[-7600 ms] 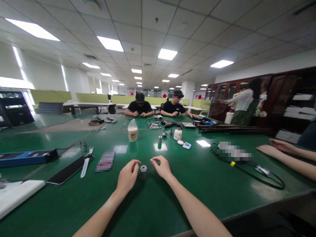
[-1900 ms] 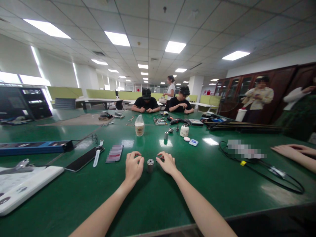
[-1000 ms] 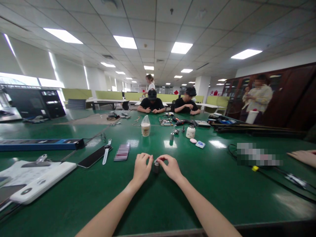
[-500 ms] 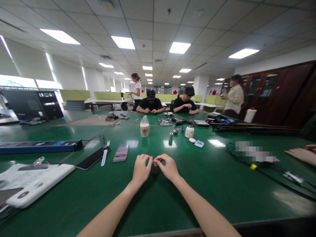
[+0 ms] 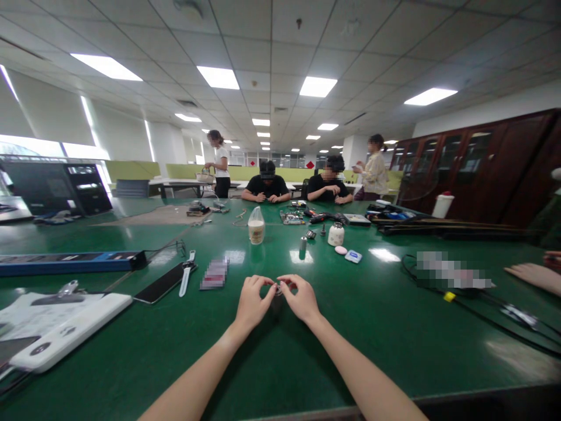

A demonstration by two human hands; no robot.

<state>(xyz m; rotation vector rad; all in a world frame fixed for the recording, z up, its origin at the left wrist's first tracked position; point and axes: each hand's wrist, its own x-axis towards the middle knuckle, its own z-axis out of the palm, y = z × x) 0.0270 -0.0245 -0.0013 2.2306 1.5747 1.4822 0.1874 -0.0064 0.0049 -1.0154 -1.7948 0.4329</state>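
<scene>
Between my two hands, above the green tabletop, is a small metal cylinder (image 5: 279, 289). Only a bit of its shiny end shows; fingers cover the rest. My left hand (image 5: 254, 300) pinches it from the left with thumb and forefinger. On the other side, my right hand (image 5: 300, 297) closes thumb and fingertips on it, the two hands almost touching. A dark shadow or reflection lies on the table just below. Farther ahead, a similar silver cylinder (image 5: 303, 244) stands upright, near a white jar (image 5: 336, 234), a pink round lid (image 5: 340, 250) and a small blue-white case (image 5: 353, 256).
Left lie a phone (image 5: 162, 282), a white watch (image 5: 187, 273), a clipboard (image 5: 39, 316) and a blue power strip (image 5: 74, 261). A bagged cup (image 5: 256, 227) stands ahead. Black cables (image 5: 482, 310) and another person's hand (image 5: 532, 275) are at right. People sit and stand beyond.
The cylinder's upright dark body, visible below my fingertips before, is now mostly hidden. My fingers have shifted slightly around it. Two standing people in the background have moved left.
</scene>
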